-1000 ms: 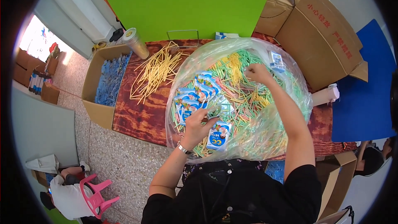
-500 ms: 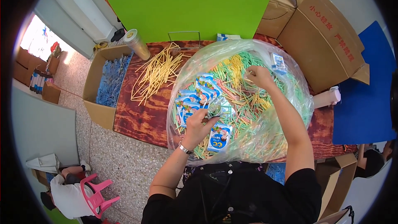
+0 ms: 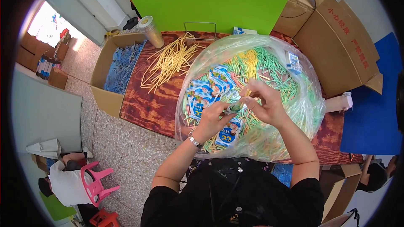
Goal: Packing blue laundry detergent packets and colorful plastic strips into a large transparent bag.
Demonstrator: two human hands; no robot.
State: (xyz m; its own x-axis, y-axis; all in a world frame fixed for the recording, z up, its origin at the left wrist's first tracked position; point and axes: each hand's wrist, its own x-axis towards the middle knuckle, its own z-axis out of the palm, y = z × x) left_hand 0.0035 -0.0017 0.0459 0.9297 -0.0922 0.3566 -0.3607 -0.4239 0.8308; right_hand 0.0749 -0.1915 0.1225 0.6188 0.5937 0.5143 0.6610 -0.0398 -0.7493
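My left hand (image 3: 212, 121) pinches a small clear-and-printed packet (image 3: 234, 107) by its edge, above a heap of short coloured sticks (image 3: 269, 65). At the packet's mouth is my right hand (image 3: 267, 104), its fingers pinched together and partly blurred. A thin pale-yellow piece shows at its fingertips, apparently one or more of the short sticks. The heap lies in a large, spread-open clear plastic bag (image 3: 219, 47). Several flat blue-and-white packets (image 3: 202, 96) lie on the heap beside my left hand, and one more packet (image 3: 229, 132) is just below it.
On the dark red wooden table (image 3: 145, 111) lies a pile of long yellow sticks (image 3: 172, 63). Left of it stand a carton (image 3: 101, 82) with blue wrappers and a clear tub (image 3: 151, 33). A large carton (image 3: 336, 38) and a pink-white bottle (image 3: 338, 102) are at right. Two people sit nearby.
My right hand has come from the far side of the heap, toward me, to the packet's mouth. My left hand still holds the packet. The whole view has shifted slightly.
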